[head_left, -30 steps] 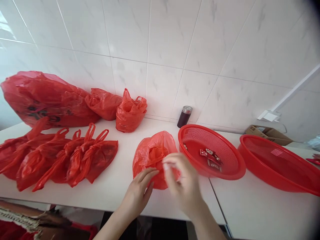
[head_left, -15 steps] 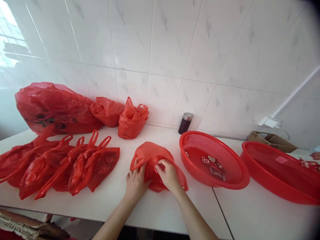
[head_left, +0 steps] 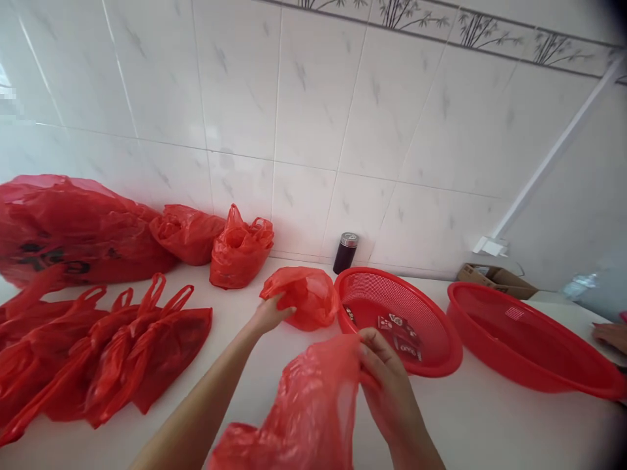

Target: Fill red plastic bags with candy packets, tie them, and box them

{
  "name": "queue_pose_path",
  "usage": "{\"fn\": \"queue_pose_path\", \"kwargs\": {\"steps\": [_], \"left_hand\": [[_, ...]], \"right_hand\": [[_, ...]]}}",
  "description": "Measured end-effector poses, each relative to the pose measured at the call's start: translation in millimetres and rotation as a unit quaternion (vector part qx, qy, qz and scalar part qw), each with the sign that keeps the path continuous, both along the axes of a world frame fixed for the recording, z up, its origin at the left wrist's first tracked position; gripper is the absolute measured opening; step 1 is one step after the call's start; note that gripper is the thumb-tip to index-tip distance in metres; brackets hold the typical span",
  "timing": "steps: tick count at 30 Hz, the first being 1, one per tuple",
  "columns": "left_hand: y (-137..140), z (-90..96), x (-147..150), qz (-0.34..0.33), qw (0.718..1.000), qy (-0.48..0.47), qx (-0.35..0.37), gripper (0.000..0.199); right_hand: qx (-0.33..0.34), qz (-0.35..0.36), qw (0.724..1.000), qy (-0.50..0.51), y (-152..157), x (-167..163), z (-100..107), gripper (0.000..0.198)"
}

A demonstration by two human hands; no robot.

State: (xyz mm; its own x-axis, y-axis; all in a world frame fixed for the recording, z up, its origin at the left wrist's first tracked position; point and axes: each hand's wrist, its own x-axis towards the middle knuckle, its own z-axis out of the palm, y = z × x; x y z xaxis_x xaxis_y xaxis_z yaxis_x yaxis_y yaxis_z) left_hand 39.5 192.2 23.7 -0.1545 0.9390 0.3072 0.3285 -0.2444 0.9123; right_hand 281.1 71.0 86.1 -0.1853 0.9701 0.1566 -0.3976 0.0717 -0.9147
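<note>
My right hand point(head_left: 386, 372) pinches the edge of a thin red plastic bag point(head_left: 313, 398), which hangs limp toward me over the front of the table. Further back, my left hand point(head_left: 269, 316) is closed at the left side of another red plastic bag point(head_left: 313, 303). That bag lies crumpled on the table with its top opened out, touching or close to the red perforated basket point(head_left: 431, 359). Some of the left fingers are hidden by its plastic. Several small red and white packets point(head_left: 401, 333) lie in the basket.
Tied red bags point(head_left: 161, 352) line the table's left side. Behind them stand a large red bag point(head_left: 98, 228) and two smaller ones. A dark flask point(head_left: 345, 253) is near the wall. A second red basket point(head_left: 519, 372), a cardboard box point(head_left: 494, 281) and another person's hand point(head_left: 610, 336) are at right.
My right hand has drawn a red bag toward me, away from the other one. My left hand and its bag have moved back toward the wall. The view has tilted up.
</note>
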Motion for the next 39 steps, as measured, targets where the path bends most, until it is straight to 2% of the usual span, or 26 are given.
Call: {"fn": "queue_pose_path", "kwargs": {"steps": [4, 6, 8, 10, 12, 14, 17, 19, 22, 25, 27, 29, 31, 33, 35, 37, 39], "left_hand": [[-74.7, 14.9, -3.8, -0.087, 0.991, -0.003, -0.099, 0.04], [-115.2, 23.5, 7.4, -0.174, 0.976, -0.07, -0.107, 0.042], [-144.1, 28.9, 22.8, -0.243, 0.961, -0.089, -0.098, 0.044], [-158.7, 28.2, 35.0, -0.253, 0.961, -0.073, -0.09, 0.05], [-162.0, 22.2, 40.3, -0.214, 0.97, -0.065, -0.096, 0.052], [-159.3, 14.1, 40.3, -0.165, 0.977, -0.074, -0.117, 0.043], [-153.8, 5.0, 38.2, -0.114, 0.973, -0.133, -0.153, 0.035], [-152.6, 1.8, 39.0, -0.111, 0.954, -0.223, -0.167, 0.034], [-154.6, -1.2, 43.7, -0.11, 0.903, -0.377, -0.174, 0.029], [-158.3, -2.7, 47.9, -0.068, 0.861, -0.472, -0.177, 0.024], [-160.0, -1.9, 46.0, -0.038, 0.848, -0.5, -0.169, 0.025], [-159.7, -0.5, 37.2, 0.004, 0.848, -0.507, -0.156, 0.026], [-157.5, -1.0, 21.2, 0.059, 0.844, -0.512, -0.146, 0.024], [-155.3, -6.9, 1.4, 0.126, 0.828, -0.528, -0.144, 0.017], [-155.7, -18.5, -15.5, 0.17, 0.819, -0.529, -0.144, 0.012], [-160.1, -31.9, -23.7, 0.164, 0.845, -0.479, -0.172, 0.015], [-168.0, -41.0, -22.0, 0.152, 0.902, -0.366, -0.171, 0.031]], "right_hand": [[-0.018, -0.068, 0.997, -0.04, 9.8, -1.8, -6.1, 0.024], [-0.01, -0.052, 0.997, -0.047, 12.5, -13.3, -10.6, 0.022], [-0.001, -0.015, 0.999, -0.033, 13.3, -28.7, -14.3, 0.02], [-0.008, 0.009, 1.0, -0.011, 12.5, -42.1, -15.6, 0.02], [-0.02, 0.022, 1.0, -0.002, 10.2, -49.5, -13.8, 0.023], [-0.019, 0.06, 0.998, -0.002, 6.7, -50.9, -10.5, 0.028], [0.02, 0.117, 0.993, -0.03, -0.1, -49.0, -9.4, 0.033], [0.051, 0.086, 0.992, -0.079, -5.0, -49.8, -15.3, 0.028], [0.094, -0.004, 0.973, -0.211, -12.8, -56.6, -32.5, 0.019], [0.089, -0.047, 0.945, -0.31, -20.0, -65.2, -48.2, 0.016], [0.076, -0.05, 0.942, -0.323, -21.5, -66.8, -53.3, 0.018], [0.052, -0.01, 0.953, -0.299, -17.7, -61.0, -54.6, 0.019], [0.004, 0.018, 0.973, -0.229, -8.4, -47.2, -54.0, 0.013], [-0.049, -0.006, 0.991, -0.127, 3.5, -28.5, -52.4, 0.014], [-0.092, -0.061, 0.994, -0.016, 13.7, -11.6, -50.4, 0.025], [-0.127, -0.098, 0.985, 0.064, 18.5, -3.1, -48.4, 0.032], [-0.143, -0.112, 0.98, 0.081, 17.5, -5.7, -46.8, 0.034]]}}
